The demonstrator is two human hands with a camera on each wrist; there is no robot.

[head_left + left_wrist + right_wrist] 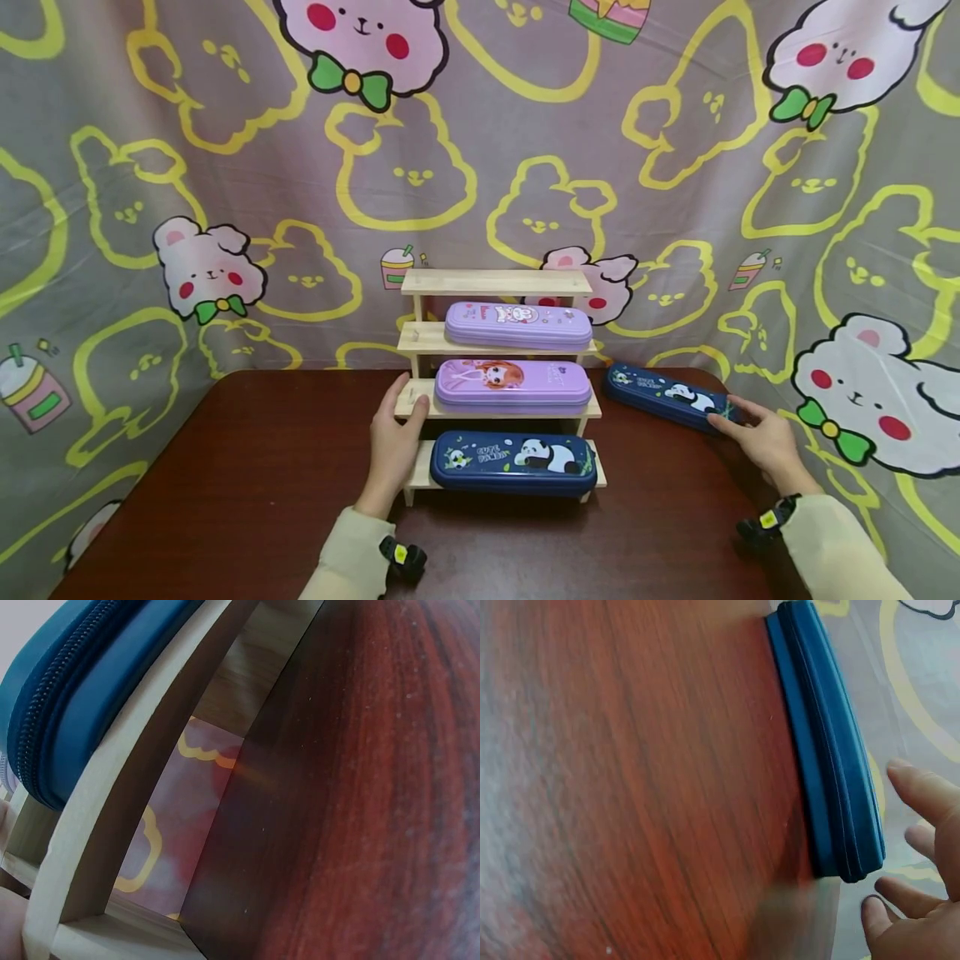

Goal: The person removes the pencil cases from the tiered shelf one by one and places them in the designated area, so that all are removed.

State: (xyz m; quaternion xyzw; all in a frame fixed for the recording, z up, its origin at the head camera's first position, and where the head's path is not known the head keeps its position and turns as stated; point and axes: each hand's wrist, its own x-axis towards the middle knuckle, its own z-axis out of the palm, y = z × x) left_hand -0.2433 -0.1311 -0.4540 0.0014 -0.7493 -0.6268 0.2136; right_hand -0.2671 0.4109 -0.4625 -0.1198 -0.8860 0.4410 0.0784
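Count: 4 cases total (2 navy, 2 purple), 1 rack w/ 4 tiers, 2 hands, 2 wrist cams. Far left: dark red-brown wooden table (247, 500), patterned grey cloth w/ yellow outlines (292, 167) behind. Left hand (392, 437) is at rack's left side, thumb & fingers apart; can't tell if it grips. Next, pale wooden stepped rack (495, 283), mid-table; 3 cases on its lower 3 tiers, 1 per tier. Farthest: lilac rounded-oblong case w/ bunny print (517, 323). Then purple rounded-oblong case w/ red-haired girl (513, 386). Nearest: navy rounded-oblong case w/ "CUTE PANDA" (513, 461), 2 pandas & green leaves, zip along its side. Far right: 2nd navy oblong case w/ panda print (667, 397), flat on table, angled, right end nearer; rounded corners, zip round its side, big b&w panda toward right end, smaller pic + lettering to left. Right hand (765, 442) is at that right end, thumb & fingers spread wide, not closed round it.
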